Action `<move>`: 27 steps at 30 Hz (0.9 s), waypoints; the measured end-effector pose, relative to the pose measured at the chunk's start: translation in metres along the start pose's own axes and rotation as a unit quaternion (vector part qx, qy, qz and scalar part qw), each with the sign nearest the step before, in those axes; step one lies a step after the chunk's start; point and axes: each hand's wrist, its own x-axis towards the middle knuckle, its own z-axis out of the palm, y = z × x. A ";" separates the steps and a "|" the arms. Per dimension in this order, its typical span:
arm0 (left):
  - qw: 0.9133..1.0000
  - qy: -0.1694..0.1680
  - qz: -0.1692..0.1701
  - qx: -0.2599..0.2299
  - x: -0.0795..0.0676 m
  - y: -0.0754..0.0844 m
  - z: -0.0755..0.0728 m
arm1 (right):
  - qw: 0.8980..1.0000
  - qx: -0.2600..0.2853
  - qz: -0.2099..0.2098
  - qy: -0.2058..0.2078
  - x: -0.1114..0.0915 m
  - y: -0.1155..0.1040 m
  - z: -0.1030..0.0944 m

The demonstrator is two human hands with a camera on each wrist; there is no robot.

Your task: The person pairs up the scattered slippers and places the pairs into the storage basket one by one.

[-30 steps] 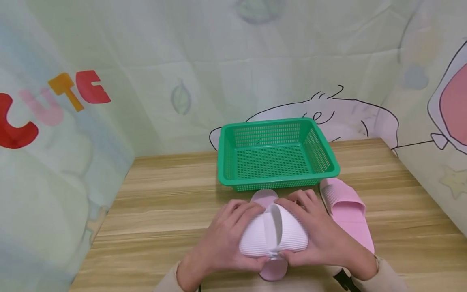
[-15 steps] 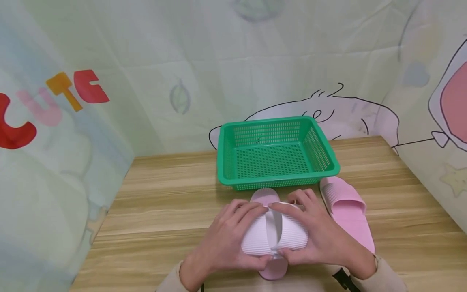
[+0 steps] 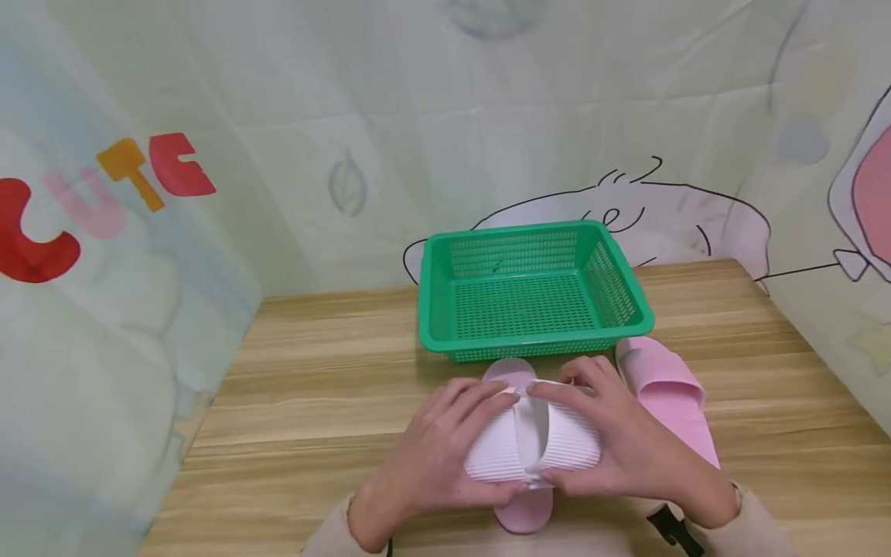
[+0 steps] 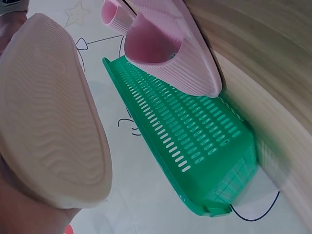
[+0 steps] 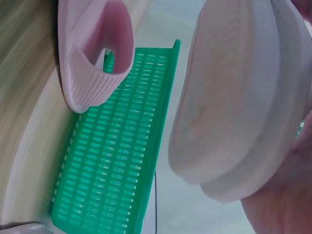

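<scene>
Both hands hold a pair of white slide slippers with ribbed straps close together over the table. In the head view, my left hand (image 3: 445,449) grips the left white slipper (image 3: 496,447), fingers over the far side and thumb at the near side. My right hand (image 3: 619,449) grips the right white slipper (image 3: 572,442) the same way. The left wrist view shows a patterned white sole (image 4: 53,112); the right wrist view shows two thick white soles (image 5: 219,97) side by side. Below them a pink slipper (image 3: 525,512) lies on the table, partly hidden.
A green perforated basket (image 3: 536,344) stands at the back of the wood-grain table (image 3: 313,371). Another pink slipper (image 3: 668,387) lies right of the right hand, close to the basket's front corner. Printed cloth walls (image 3: 292,155) surround the table's back and sides.
Both hands keep hold of the white slippers. The right hand's fingertips have shifted slightly over the strap, and the gap between the straps looks a little wider. The head view has moved slightly.
</scene>
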 end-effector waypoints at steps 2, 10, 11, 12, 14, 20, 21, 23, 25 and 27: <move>1.000 -0.004 -0.001 -0.001 0.000 0.000 0.001 | 1.000 -0.001 0.002 -0.003 -0.001 0.001 -0.002; 1.000 -0.013 0.004 0.005 0.000 -0.002 0.000 | 1.000 -0.007 0.004 -0.003 -0.005 0.004 -0.007; 1.000 -0.014 0.006 0.007 0.000 -0.003 0.000 | 1.000 -0.008 0.005 -0.004 -0.006 0.005 -0.007; 1.000 -0.014 0.007 0.010 0.000 -0.005 -0.001 | 1.000 -0.008 0.007 -0.004 -0.007 0.005 -0.007; 1.000 -0.015 0.005 0.013 -0.001 -0.009 -0.001 | 1.000 -0.010 0.010 -0.005 -0.009 0.006 -0.008; 0.998 -0.029 -0.046 0.014 -0.009 -0.025 -0.001 | 0.999 -0.027 0.016 0.004 -0.015 0.010 -0.011; 0.998 -0.034 -0.059 0.013 -0.011 -0.027 -0.001 | 0.999 -0.030 0.017 0.007 -0.016 0.010 -0.012; 0.996 -0.045 -0.080 0.011 -0.013 -0.031 -0.002 | 0.999 -0.030 0.016 0.011 -0.016 0.010 -0.013; 0.994 -0.054 -0.095 0.010 -0.015 -0.034 -0.002 | 0.999 -0.030 0.015 0.016 -0.016 0.011 -0.014; 0.993 -0.058 -0.105 0.010 -0.016 -0.037 -0.003 | 0.999 -0.029 0.016 0.019 -0.016 0.011 -0.015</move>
